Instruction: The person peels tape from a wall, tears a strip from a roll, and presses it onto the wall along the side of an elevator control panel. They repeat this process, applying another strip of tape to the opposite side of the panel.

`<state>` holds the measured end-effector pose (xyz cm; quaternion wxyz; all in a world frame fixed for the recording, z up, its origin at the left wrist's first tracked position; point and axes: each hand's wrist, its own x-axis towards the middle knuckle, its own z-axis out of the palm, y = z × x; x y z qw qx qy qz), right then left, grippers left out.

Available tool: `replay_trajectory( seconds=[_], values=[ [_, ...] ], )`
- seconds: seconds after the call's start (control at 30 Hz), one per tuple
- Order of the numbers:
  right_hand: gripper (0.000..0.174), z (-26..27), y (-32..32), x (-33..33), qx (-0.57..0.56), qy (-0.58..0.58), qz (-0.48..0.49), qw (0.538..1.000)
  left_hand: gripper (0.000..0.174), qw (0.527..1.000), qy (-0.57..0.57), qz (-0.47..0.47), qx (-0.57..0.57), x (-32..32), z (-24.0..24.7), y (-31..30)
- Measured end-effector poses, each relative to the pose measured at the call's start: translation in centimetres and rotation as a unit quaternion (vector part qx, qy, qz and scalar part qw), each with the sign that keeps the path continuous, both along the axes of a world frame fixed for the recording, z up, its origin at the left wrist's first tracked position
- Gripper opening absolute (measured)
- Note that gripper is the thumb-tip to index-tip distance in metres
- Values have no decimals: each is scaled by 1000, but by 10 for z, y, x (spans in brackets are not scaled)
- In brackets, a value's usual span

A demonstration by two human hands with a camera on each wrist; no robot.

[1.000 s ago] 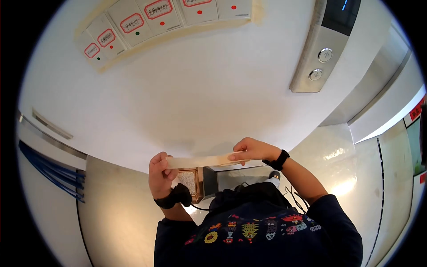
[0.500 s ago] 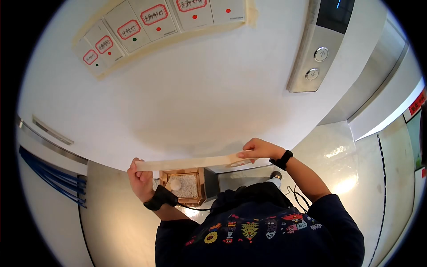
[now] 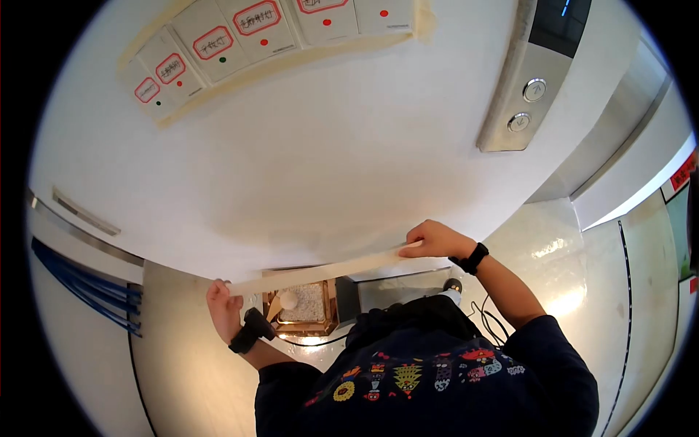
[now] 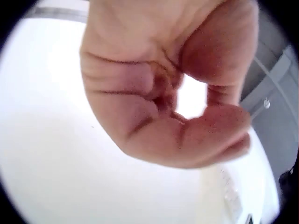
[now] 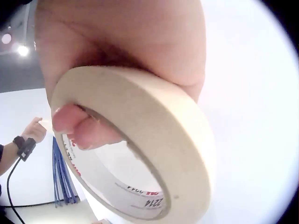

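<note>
A tape strip (image 3: 320, 274) spans my two grips

My right grip (image 3: 443, 240) is curled round the tape roll (image 5: 184, 140), fingertips poking through its hole; my left grip (image 3: 224, 309) is closed to a pinch on the strip's free end, thumb against forefinger; the strip slants up toward my right, before the white wall (image 3: 328, 153), though I cannot tell whether it touches; below sits a wooden box (image 3: 331, 306) of pale pebbles; above are labelled switches (image 3: 266, 54) and a lift button panel (image 3: 502, 135).
</note>
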<state>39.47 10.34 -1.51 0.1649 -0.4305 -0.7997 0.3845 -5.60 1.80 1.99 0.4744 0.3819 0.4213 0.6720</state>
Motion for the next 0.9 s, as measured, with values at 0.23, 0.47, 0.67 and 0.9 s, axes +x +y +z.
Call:
replay_trajectory(
  seconds=[0.23,0.47,0.67,0.9],
  values=[
    [42,19,-8,20,68,-89,-81,990,19,937,303,-89,-147,3,-31,12],
    [37,60,-31,27,204,-92,-161,961,22,948,307,0,-86,36,-61,36],
    [33,88,-63,42,272,-117,-190,936,24,942,332,12,-48,50,-86,58],
    [34,96,-85,43,315,-151,-201,915,31,901,419,27,-107,85,-103,91]
  ],
)
